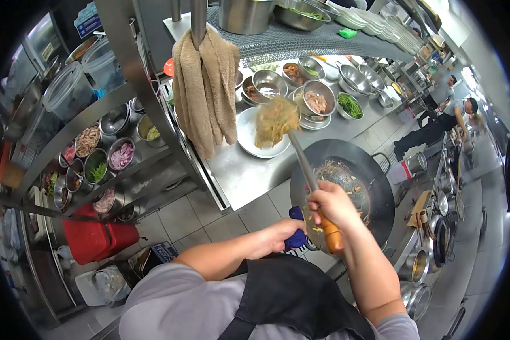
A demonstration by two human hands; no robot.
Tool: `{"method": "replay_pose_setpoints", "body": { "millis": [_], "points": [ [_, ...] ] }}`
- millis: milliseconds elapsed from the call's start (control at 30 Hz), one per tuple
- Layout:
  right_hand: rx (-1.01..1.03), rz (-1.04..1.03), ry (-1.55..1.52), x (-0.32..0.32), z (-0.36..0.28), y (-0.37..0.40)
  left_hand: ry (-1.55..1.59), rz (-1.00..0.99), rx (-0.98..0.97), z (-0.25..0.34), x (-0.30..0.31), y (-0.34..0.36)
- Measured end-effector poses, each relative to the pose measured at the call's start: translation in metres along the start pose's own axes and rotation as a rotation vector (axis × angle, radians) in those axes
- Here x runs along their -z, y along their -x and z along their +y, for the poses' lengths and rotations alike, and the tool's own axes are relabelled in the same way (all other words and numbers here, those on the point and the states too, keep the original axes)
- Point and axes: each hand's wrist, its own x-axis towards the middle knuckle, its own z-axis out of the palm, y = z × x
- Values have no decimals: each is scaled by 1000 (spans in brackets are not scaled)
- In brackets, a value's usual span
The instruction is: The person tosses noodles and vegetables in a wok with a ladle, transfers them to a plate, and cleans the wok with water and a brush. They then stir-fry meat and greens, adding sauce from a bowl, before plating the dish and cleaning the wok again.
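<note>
My right hand [331,204] is closed around the wooden-ended handle of a wok ladle [304,161]. Stir-fried noodles [277,122] are heaped on the ladle's head and hide its shape; they are over a white plate [246,136] on the steel counter. My left hand [287,232] grips a dark blue cloth [296,229] at the near-left rim of a large black wok [379,192]. Whatever part of the wok the cloth wraps is hidden. Strands of noodles and small yellowish bits cling to the bottom of the wok.
A brown towel [204,90] hangs from a post left of the plate. Bowls of meat [316,102] and greens [349,106] line the counter's back. Ingredient bowls [122,154] fill the left rack, above a red bin [99,238]. A co-worker [445,122] stands far right.
</note>
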Motion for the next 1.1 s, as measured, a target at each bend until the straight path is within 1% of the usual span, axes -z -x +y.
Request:
{"method": "replay_pose_setpoints", "body": {
  "millis": [33,67,133,167,233,267,333,367,433,467,533,600,633,733,767,833,867,933,967,1000,1067,1100],
  "points": [
    [7,47,88,-4,8,-10,43,-8,-47,-15,10,-20],
    [11,81,178,-6,18,-21,48,-6,-51,-24,15,-34],
    [12,141,403,-11,21,-27,85,-81,-15,-34,22,-50],
    [9,135,409,-8,31,-33,100,-87,-35,-34,19,-45],
    [325,282,815,1,55,-45,63,-88,-36,-19,8,-22],
    [321,275,818,0,58,-44,19,-90,-33,-12,3,-10],
    [392,393,1094,-2,62,-40,14,-80,-25,-10,2,-5],
    [392,393,1094,-4,59,-35,2,-70,-33,-12,4,-10],
    [259,394,1310,-10,50,-22,-9,-59,-39,-18,11,-24],
    [257,391,1308,-8,54,-22,-11,-56,-59,-20,13,-29],
    [316,399,1395,-1,64,-22,-19,-50,-69,-27,17,-35],
    [321,417,1411,0,58,-16,-51,-12,-21,-18,15,-29],
    [325,427,1436,1,56,-13,-30,-8,-56,-16,12,-25],
    [321,430,1420,7,56,-16,-17,-7,-28,0,2,-7],
    [313,438,1410,10,57,-16,-37,31,-21,-12,10,-28],
    [386,429,1268,19,57,-17,-37,30,-8,-12,14,-33],
    [382,436,1267,30,62,-19,-19,35,-6,-11,14,-34],
    [666,365,859,49,77,-26,-24,31,-18,-5,10,-27],
    [283,272,408,36,47,3,-34,16,-29,1,6,-21],
    [221,244,244,41,45,17,-48,-1,-39,3,3,-19],
    [111,217,48,52,32,58,-10,9,-31,-6,14,-37],
    [119,224,-34,63,38,77,-20,23,-40,-7,14,-40]
  ]
}}
